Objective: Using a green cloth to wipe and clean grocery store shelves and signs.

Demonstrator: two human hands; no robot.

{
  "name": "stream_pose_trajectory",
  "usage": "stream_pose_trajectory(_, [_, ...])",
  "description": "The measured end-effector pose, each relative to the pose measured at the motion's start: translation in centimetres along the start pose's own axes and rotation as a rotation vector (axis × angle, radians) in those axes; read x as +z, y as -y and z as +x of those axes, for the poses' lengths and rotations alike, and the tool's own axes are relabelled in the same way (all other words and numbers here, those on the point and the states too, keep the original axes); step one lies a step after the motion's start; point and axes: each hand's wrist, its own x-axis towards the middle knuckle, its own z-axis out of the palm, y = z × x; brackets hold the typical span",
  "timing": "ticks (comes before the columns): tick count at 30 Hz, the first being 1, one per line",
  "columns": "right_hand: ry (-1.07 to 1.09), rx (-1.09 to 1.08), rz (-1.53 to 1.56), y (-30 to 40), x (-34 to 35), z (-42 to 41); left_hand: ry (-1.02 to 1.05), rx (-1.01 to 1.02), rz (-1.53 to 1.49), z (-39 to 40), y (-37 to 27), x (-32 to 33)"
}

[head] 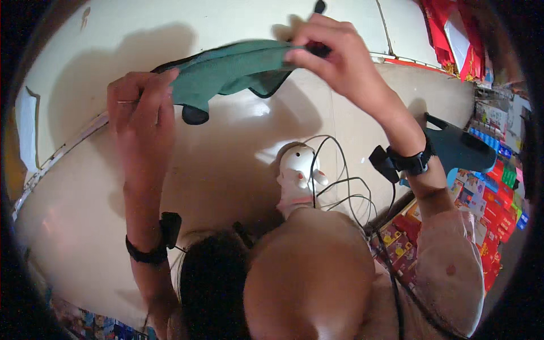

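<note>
A green cloth piece with black edging (231, 68) is stretched between both hands above a pale tabletop. My left hand (142, 100) pinches its left end between thumb and fingers. At the other end, my right hand (333, 59) grips the cloth, and a dark strap or handle sticks out above the knuckles. One corner of the cloth hangs down in the middle. Beside my left fingers dangles a rounded black tab (195, 114). What the cloth piece is, I cannot tell. Each wrist wears a black band with a small device.
A white animal-shaped figure (297, 163) stands on the tabletop (212, 170) close to my body. Thin black cables (348, 178) loop beside it. On the right are a dark plastic object (461, 146), red bags (457, 38) and several colourful packages (488, 199). White paper (27, 127) lies far left.
</note>
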Motion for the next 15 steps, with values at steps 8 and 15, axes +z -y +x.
stream_pose_trajectory(8, [-0.328,-0.139,-0.016,7.8,9.3,4.6,-0.022,-0.034,0.024,-0.8,1.4,-0.9])
stream_pose_trajectory(15, [-0.486,-0.162,-0.064,8.6,11.0,4.4,-0.002,-0.039,0.134,-2.4,4.4,-3.6])
